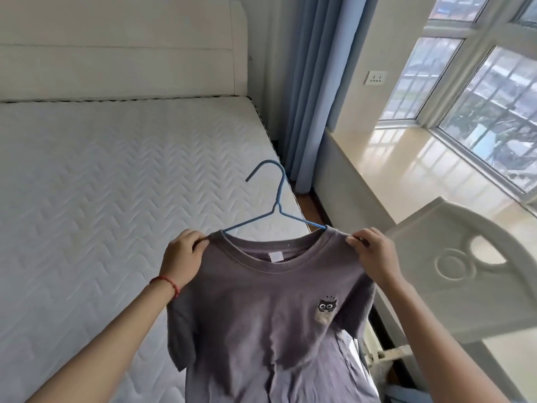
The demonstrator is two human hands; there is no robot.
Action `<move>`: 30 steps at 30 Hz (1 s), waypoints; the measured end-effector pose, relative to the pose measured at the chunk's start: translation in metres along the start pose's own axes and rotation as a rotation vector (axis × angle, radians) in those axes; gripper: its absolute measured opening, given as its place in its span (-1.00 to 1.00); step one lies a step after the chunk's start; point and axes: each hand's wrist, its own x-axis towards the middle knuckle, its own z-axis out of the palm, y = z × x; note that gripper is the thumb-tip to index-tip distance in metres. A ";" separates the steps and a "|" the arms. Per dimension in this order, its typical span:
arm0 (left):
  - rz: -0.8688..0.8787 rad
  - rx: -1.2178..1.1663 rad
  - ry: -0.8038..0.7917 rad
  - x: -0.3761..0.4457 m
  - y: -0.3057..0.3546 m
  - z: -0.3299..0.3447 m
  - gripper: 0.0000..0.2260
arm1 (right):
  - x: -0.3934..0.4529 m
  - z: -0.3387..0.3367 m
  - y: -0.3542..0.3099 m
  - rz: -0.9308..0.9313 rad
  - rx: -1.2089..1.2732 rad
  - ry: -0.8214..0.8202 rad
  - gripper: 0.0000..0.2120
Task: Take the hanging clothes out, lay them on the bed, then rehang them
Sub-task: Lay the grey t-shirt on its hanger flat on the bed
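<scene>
T-shirt (270, 330) hem cut off by bottom edge. Hanger (276, 205) shoulders hidden inside shirt. Fingertips of both hands tucked behind fabric. Chest patch (325, 311) too small to read clearly.

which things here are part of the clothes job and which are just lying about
Part of the job:
- grey t-shirt, gripped at each shoulder by the left hand and right hand
- blue hanger, inside the neck of the shirt
- bed

Just there:
- blue curtain
- window
- wall socket
- white chair
</scene>
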 end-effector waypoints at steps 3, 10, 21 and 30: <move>-0.040 0.020 0.008 0.044 -0.023 0.028 -0.89 | 0.042 0.041 0.006 0.027 -0.001 -0.031 -0.88; -0.192 0.350 -0.094 0.088 -0.075 0.121 -0.47 | 0.089 0.145 0.051 0.319 -0.201 -0.308 -0.51; -0.134 0.353 -0.551 -0.066 -0.135 0.245 -0.49 | -0.044 0.196 0.175 0.590 0.019 -0.458 -0.61; -0.142 0.531 -0.698 -0.125 -0.150 0.313 -0.41 | -0.043 0.252 0.247 0.779 0.095 -0.340 -0.56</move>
